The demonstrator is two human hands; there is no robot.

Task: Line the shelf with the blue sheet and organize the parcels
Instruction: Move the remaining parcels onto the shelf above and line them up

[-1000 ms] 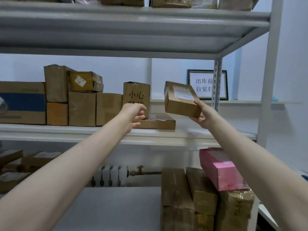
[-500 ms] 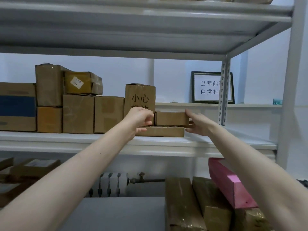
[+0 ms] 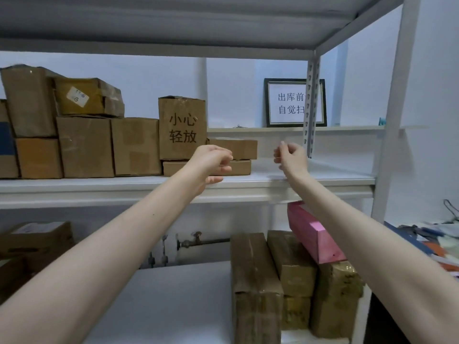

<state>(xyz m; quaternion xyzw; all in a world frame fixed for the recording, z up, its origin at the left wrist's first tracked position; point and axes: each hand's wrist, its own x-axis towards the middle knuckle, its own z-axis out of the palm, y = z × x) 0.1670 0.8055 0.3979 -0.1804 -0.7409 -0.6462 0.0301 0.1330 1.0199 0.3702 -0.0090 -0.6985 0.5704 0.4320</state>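
Cardboard parcels stacked, both hands empty

Brown flat cardboard parcel (image 3: 234, 148) lies on a wider flat cardboard box (image 3: 238, 167) on the white middle shelf (image 3: 323, 178), beside the tall box with black characters (image 3: 182, 127). My left hand (image 3: 211, 162) and right hand (image 3: 290, 157) hover before it, fingers loosely curled, gripping nothing.

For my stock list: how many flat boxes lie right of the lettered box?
2: lower flat box on the shelf, upper flat box on it. More may hide behind.
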